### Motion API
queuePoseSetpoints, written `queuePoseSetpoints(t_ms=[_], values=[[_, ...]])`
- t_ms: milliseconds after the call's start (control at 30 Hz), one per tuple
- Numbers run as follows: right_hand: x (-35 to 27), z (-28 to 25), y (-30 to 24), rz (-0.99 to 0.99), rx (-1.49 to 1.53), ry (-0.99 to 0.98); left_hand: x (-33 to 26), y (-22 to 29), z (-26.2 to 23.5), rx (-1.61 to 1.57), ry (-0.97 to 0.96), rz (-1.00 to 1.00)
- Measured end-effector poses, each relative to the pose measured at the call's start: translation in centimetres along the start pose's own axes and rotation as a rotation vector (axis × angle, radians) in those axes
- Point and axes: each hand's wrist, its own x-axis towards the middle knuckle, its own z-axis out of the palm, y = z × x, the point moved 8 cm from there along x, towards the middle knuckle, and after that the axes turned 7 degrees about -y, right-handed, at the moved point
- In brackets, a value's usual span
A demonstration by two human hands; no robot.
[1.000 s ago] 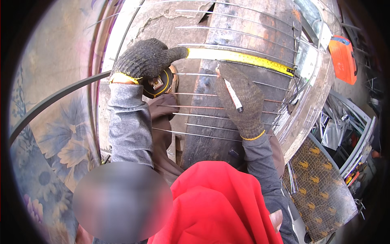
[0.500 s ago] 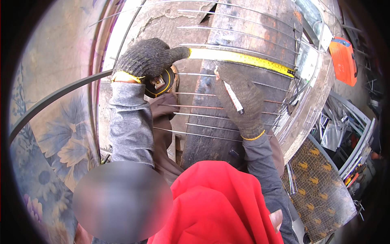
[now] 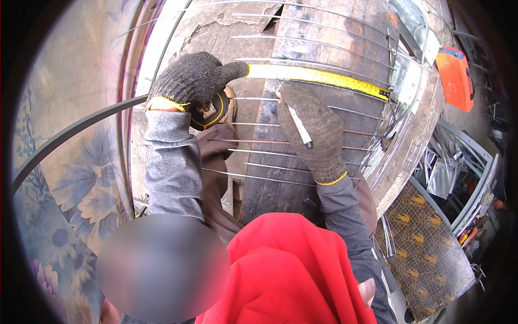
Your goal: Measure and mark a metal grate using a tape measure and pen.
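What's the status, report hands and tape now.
Left hand pins tape measure case, yellow blade stretched across wire grid. Right hand holds white marker on the wires. Nothing blocking the blade.

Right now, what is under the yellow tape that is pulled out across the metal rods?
Under the yellow tape lie thin metal rods and a dark worn board. The left hand covers the tape's start; the right hand, holding a white marker, hides part of the rods.

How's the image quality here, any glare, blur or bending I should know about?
Head view: hard daylight glares off the metal frame edge; fisheye curves the steel rods and blackens the corners; a blurred oval patch hides the lower left; left hand, right hand and yellow tape measure blade stay sharp.
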Motion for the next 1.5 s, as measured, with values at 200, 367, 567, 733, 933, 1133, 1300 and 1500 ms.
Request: queuePoseSetpoints(t_ms=[200,367,567,733,933,1133,1300,1500], values=[[0.4,-0.3,-0.6,-0.010,-0.007,0.013,-0.2,-0.2,0.2,-0.024,0.000,-0.003],[0.0,0.0,0.1,0.004,0.025,-0.010,0.2,-0.2,-0.1,-0.032,0.007,0.009],[-0.1,0.0,0.3,0.007,0.031,-0.022,0.8,-1.6,1.3,-0.049,-0.185,-0.140],[-0.1,-0.2,0.3,0.006,0.015,-0.018,-0.3,0.1,0.4,-0.061,-0.121,-0.127],[-0.3,-2.5,1.5,0.021,0.116,0.049,0.1,-0.6,0.1,0.001,-0.218,-0.194],[-0.9,-8.3,2.2,0.205,0.115,0.320,-1.1,1.6,-0.7,-0.036,-0.218,0.012],[-3.5,-13.5,6.7,0.226,0.351,0.753,-1.6,2.7,0.1,-0.135,-0.284,0.145],[-4.6,-18.1,9.6,0.269,0.407,0.924,-2.6,2.5,-2.2,-0.243,-0.121,0.621]])
